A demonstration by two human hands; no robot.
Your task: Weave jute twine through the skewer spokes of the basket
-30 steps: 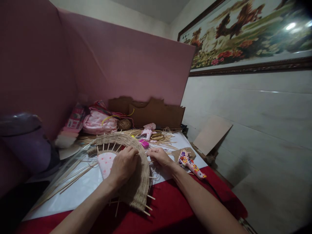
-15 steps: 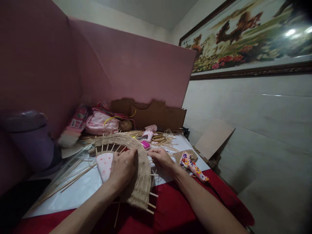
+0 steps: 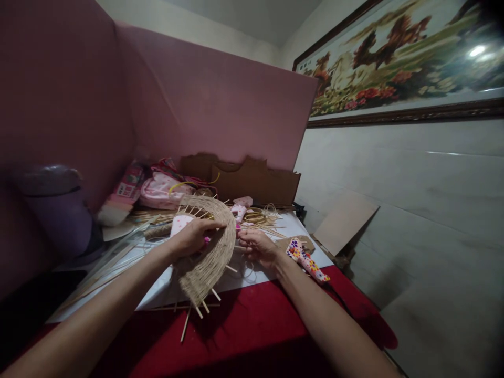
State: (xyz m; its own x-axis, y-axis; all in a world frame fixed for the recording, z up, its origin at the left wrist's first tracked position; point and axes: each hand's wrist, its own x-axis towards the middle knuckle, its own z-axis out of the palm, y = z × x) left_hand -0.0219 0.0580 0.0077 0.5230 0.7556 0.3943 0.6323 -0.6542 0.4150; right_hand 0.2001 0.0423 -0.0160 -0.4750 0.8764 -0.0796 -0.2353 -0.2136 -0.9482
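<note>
A curved band of woven twine point(image 3: 208, 265) on thin wooden sticks is held up over the table, stick ends jutting from both edges. My left hand point(image 3: 192, 236) grips it from the inner side, fingers closed over the weave. Close to the band's outer edge, my right hand point(image 3: 258, 247) is closed in a pinch on thin twine point(image 3: 250, 272), which loops faintly below it; the fingertips' exact hold is hard to see. Behind my left hand shows white cloth with pink dots point(image 3: 180, 223).
A flower-patterned cloth piece point(image 3: 307, 260) lies right of my right hand. At the back are loose sticks point(image 3: 268, 228), a pink dotted bundle point(image 3: 157, 190) and torn cardboard point(image 3: 255, 184). A purple container point(image 3: 59, 215) stands left. Red cloth point(image 3: 252, 331) covers the front.
The woven band has tilted and shifted left and away, with my left hand still on it. My right hand stays beside its outer edge, its fingers now more curled.
</note>
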